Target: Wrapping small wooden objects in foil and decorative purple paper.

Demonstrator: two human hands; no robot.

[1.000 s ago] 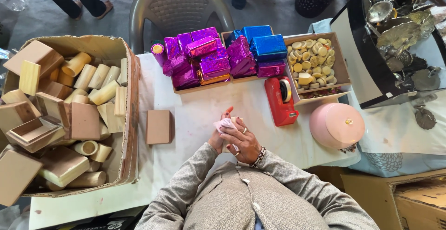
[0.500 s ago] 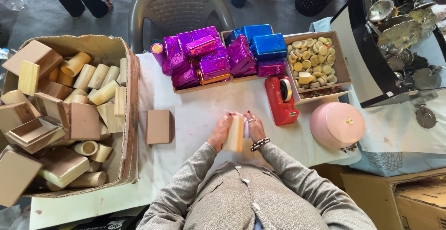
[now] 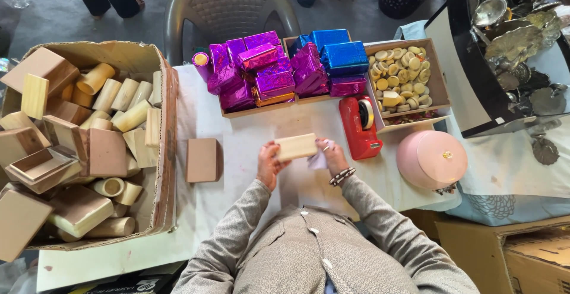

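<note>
Left hand (image 3: 270,164) + right hand (image 3: 332,156) grip wooden block (image 3: 296,147) | block upright earlier, now horizontal

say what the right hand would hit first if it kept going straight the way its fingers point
The right hand, at one end of the pale wooden block, points away from the body; probably the tray of purple wrapped boxes first, though depth is unclear.

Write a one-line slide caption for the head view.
Both hands, left hand and right hand, hold a pale wooden block above the white table.
</note>
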